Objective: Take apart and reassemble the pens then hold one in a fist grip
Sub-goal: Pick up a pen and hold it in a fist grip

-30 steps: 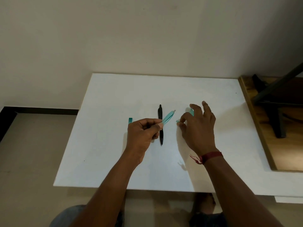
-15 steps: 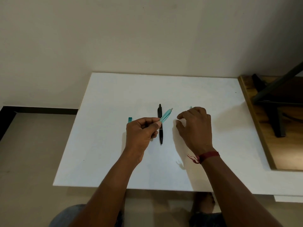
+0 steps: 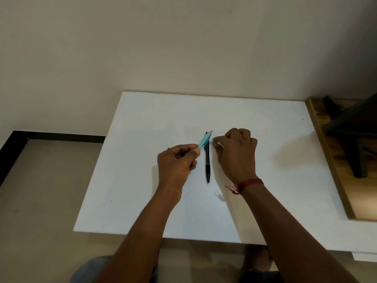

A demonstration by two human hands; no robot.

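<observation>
**Head view, looking down on the work surface.** A white table (image 3: 142, 170) fills the centre of the frame, set against a plain wall.

- **Left hand** (image 3: 176, 163), centre of frame: it pinches the teal pen barrel (image 3: 204, 142) between thumb and forefinger, with the other fingers curled beneath. The barrel is held clear of the table and slants toward the upper right. Its pale end crosses over the top of the black pen (image 3: 207, 162).
- **Black pen:** it lies flat on the table between the two hands, running up and down the frame with its narrow tip toward the lower edge.
- **Right hand** (image 3: 237, 154), just right of the black pen: the knuckles face up and the fingers are curled. The thumb and forefinger tips close on a small teal part (image 3: 213, 142), of which only a sliver shows, close beside the barrel.
- **Teal piece** (image 3: 169, 148): a further piece peeks out on the table at the left edge of the left hand.
- **Red thread band** (image 3: 250, 183): it circles the right wrist, with its loose ends trailing left.
- **Right edge of frame:** a wooden surface (image 3: 326, 164) carries a dark stand (image 3: 355, 139)
</observation>
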